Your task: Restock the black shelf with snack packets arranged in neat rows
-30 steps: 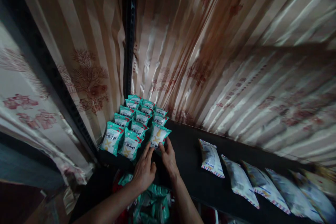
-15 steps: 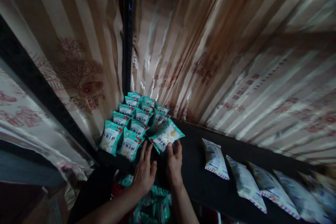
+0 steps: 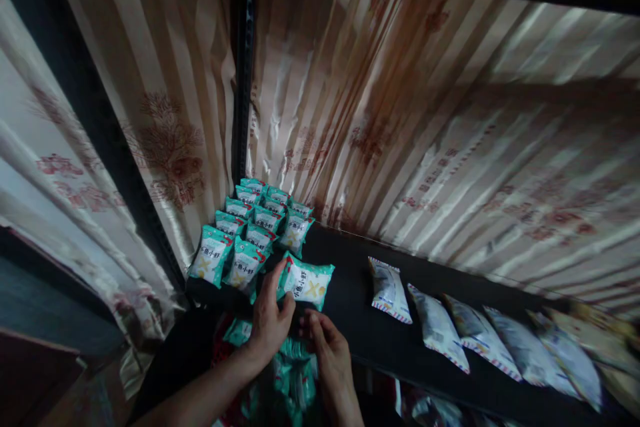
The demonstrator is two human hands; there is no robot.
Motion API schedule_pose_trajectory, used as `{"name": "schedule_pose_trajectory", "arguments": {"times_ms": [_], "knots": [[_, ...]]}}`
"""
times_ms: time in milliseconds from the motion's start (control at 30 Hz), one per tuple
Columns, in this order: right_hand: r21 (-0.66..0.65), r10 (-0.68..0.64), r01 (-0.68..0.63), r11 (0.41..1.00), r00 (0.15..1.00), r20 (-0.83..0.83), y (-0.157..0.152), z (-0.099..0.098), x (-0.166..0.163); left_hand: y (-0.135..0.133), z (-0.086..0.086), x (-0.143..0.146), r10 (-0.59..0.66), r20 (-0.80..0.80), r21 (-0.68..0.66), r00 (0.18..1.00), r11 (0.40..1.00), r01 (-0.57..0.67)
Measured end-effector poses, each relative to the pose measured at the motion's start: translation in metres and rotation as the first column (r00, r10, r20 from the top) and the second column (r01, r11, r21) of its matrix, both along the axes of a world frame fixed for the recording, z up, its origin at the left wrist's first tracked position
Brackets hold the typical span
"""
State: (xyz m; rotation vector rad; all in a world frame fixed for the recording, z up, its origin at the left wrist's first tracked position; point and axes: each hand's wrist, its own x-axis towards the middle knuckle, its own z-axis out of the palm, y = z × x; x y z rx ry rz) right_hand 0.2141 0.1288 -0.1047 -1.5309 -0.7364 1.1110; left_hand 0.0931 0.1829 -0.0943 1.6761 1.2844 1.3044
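Several teal snack packets (image 3: 253, 223) stand in rows in the left corner of a dark shelf (image 3: 350, 320). One more teal packet (image 3: 306, 282) lies flat at the front of the rows. My left hand (image 3: 270, 317) pinches its left edge between thumb and fingers. My right hand (image 3: 327, 347) sits just below the shelf's front edge, fingers curled and closed, over a heap of teal packets (image 3: 295, 373); I cannot make out what, if anything, it grips.
A row of white packets with striped edges (image 3: 440, 330) lies along the shelf to the right. Beige striped curtain fabric (image 3: 400, 113) hangs behind and to the left. A black upright post (image 3: 243, 80) stands in the corner.
The front packet has dropped from a tilted, raised position to lying flat. My right hand let go of it and pulled back below the shelf edge. My left hand now holds its edge.
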Motion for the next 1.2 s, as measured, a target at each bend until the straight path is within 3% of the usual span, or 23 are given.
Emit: {"name": "schedule_pose_trajectory", "arguments": {"times_ms": [100, 200, 333, 467, 633, 767, 933, 1200], "knots": [[0.172, -0.116, 0.060, 0.983, 0.935, 0.334, -0.011, 0.014, 0.016, -0.004, 0.018, -0.014, -0.147, -0.150, 0.085, 0.978, 0.983, 0.161], [0.310, -0.102, -0.096, 0.946, 0.817, 0.567, -0.016, 0.027, 0.025, -0.011, 0.032, -0.023, -0.288, -0.255, 0.100, 0.923, 0.942, 0.321], [0.229, 0.120, -0.312, 0.922, 0.793, 0.597, -0.017, 0.030, 0.028, -0.015, 0.041, -0.028, -0.376, -0.274, 0.086, 0.885, 0.907, 0.412], [0.196, 0.065, -0.215, 0.957, 0.815, 0.576, -0.012, 0.017, 0.028, -0.013, 0.039, -0.028, -0.328, -0.284, 0.055, 0.901, 0.933, 0.357], [0.197, -0.114, 0.023, 0.980, 0.877, 0.466, 0.014, 0.002, 0.025, -0.018, 0.024, -0.020, -0.121, -0.296, 0.080, 0.947, 0.985, 0.151], [0.179, -0.217, 0.147, 0.973, 0.845, 0.489, 0.049, -0.004, 0.019, -0.022, -0.001, -0.010, -0.206, -0.279, 0.048, 0.938, 0.972, 0.228], [0.214, -0.233, 0.136, 0.967, 0.812, 0.535, 0.096, -0.015, 0.005, -0.003, -0.029, 0.001, -0.188, -0.309, -0.098, 0.932, 0.981, 0.166], [0.183, -0.172, 0.076, 0.980, 0.783, 0.597, 0.140, -0.033, -0.009, 0.037, -0.047, 0.009, -0.135, -0.313, -0.148, 0.940, 0.985, 0.092]]}}
